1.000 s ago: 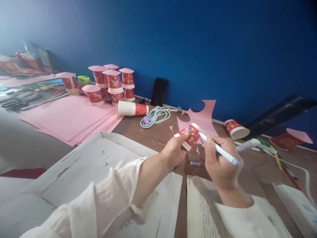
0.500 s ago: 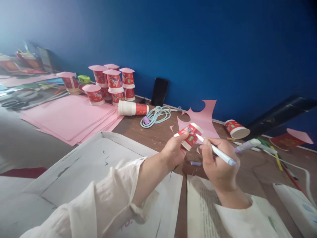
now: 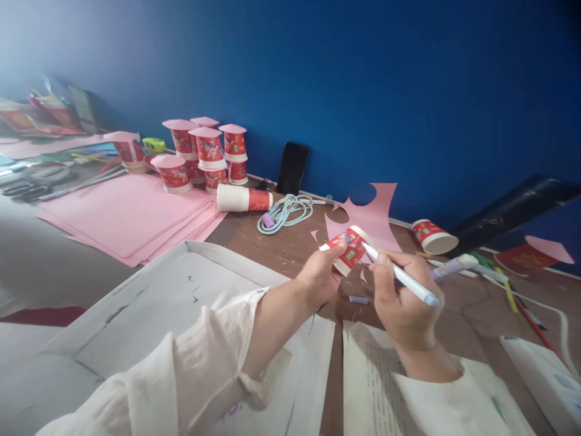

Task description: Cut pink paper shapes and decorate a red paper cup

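My left hand (image 3: 321,275) is closed around a red paper cup (image 3: 352,247) with a white rim, held tilted on its side above the table. In my right hand (image 3: 406,297) is a white marker pen (image 3: 403,280) with a pale blue end. Its tip is at the printed side of the cup; whether it touches cannot be made out. A pale blue pen cap (image 3: 358,300) lies on the table below the cup. Behind the cup is a cut pink paper sheet (image 3: 370,215) with curved cutouts.
Several red cups with pink paper tops (image 3: 210,147) stand stacked at the back left, beside pink sheets (image 3: 127,212). Near them are nested cups (image 3: 245,198), a coiled cable (image 3: 288,212) and a phone (image 3: 293,168). Another cup (image 3: 433,236) lies on the right, by a glue stick (image 3: 454,266).
My right hand and the marker have shifted slightly to the right. My left hand and the cup have hardly moved.
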`<state>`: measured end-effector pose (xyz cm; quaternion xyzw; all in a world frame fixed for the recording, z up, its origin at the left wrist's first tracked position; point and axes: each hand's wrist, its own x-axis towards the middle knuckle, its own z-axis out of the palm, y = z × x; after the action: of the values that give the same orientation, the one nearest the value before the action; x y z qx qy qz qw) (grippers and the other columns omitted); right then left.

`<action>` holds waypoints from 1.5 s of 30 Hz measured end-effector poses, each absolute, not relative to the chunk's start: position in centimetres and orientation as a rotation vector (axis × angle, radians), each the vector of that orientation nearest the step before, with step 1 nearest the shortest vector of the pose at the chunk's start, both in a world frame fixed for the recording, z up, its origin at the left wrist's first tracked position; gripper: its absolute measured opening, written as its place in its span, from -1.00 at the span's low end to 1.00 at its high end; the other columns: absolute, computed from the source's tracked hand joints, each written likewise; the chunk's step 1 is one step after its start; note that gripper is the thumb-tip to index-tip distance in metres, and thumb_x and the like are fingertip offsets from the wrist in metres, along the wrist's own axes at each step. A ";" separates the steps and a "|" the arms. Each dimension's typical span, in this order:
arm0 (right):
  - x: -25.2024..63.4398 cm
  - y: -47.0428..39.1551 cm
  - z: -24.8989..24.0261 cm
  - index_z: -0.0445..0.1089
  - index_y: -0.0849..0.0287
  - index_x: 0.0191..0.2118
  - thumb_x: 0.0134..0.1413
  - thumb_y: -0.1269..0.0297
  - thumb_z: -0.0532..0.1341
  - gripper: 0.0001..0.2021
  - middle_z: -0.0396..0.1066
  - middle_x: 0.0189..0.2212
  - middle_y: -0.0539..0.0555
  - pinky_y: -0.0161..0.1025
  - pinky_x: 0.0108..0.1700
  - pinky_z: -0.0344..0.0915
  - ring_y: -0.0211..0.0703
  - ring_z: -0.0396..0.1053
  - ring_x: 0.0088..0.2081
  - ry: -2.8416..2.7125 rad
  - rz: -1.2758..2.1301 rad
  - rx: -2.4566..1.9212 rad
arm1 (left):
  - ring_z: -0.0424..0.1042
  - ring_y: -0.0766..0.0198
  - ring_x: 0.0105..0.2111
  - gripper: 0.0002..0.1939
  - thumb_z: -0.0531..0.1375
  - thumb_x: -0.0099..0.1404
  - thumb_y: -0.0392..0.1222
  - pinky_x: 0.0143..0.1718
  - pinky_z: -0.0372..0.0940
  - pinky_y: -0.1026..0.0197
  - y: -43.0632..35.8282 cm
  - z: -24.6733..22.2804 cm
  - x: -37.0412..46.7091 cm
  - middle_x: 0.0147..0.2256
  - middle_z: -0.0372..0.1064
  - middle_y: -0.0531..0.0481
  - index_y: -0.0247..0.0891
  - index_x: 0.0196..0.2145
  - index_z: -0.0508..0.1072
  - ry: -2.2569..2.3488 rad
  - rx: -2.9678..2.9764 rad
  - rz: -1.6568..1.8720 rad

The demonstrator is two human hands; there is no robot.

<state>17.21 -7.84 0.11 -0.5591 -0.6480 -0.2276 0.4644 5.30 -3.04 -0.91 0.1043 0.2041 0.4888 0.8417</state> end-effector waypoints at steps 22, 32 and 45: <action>17.3 -7.5 0.2 0.42 0.18 -0.29 0.18 0.28 0.20 -0.90 0.52 -0.44 0.10 -0.18 -0.27 0.34 -0.07 0.46 -0.33 -1.647 -0.597 -1.356 | 0.49 0.23 -0.37 -0.90 0.24 0.20 -0.28 -0.12 0.36 0.14 -2.9 -1.3 5.4 -0.37 0.50 -0.10 -0.36 -0.31 0.51 0.452 0.253 1.035; 17.6 -7.5 0.1 0.42 0.16 -0.31 0.19 0.26 0.19 -0.89 0.51 -0.46 0.09 -0.18 -0.28 0.30 -0.08 0.43 -0.35 -1.641 -0.581 -1.381 | 0.50 0.23 -0.32 -0.91 0.23 0.21 -0.31 -0.09 0.36 0.18 -2.7 -1.0 5.2 -0.33 0.51 -0.12 -0.35 -0.29 0.49 0.459 0.204 1.059; 17.5 -7.6 0.2 0.41 0.16 -0.32 0.17 0.29 0.20 -0.91 0.50 -0.47 0.09 -0.19 -0.32 0.28 -0.08 0.43 -0.37 -1.644 -0.576 -1.374 | 0.49 0.26 -0.30 -0.93 0.21 0.22 -0.35 -0.06 0.34 0.21 -2.6 -1.0 5.3 -0.31 0.50 -0.11 -0.35 -0.31 0.48 0.467 0.165 1.088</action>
<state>17.54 -7.57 0.15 -0.5545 -0.6635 -0.2326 0.4452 5.27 -2.57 -0.96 0.0775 0.2198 0.5121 0.8267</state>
